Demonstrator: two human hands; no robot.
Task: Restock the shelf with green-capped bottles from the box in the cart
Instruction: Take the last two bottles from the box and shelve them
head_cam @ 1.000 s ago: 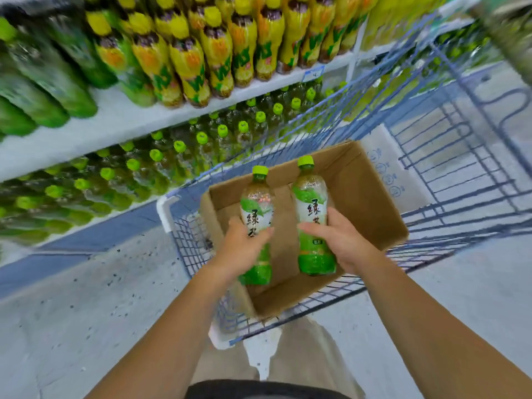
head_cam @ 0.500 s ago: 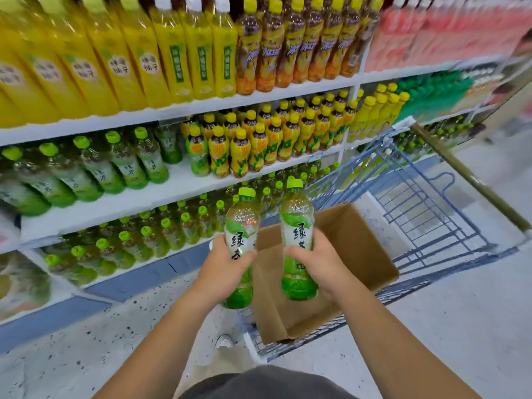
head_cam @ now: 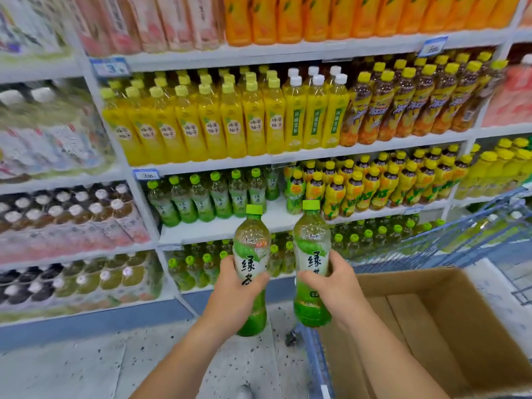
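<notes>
Left hand [head_cam: 233, 286] and right hand [head_cam: 336, 286], curled round the left bottle [head_cam: 251, 246] and right bottle [head_cam: 311, 243], now hold them clear of the box [head_cam: 472, 335] at 4 o'clock, raised toward the shelf [head_cam: 218, 228] gap at 12, ready to place.

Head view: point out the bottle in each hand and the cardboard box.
Left-hand bottle [head_cam: 250, 262], head view, white label.
Right-hand bottle [head_cam: 313, 262], head view, white label.
Cardboard box [head_cam: 408, 286], head view, far inner wall.
</notes>
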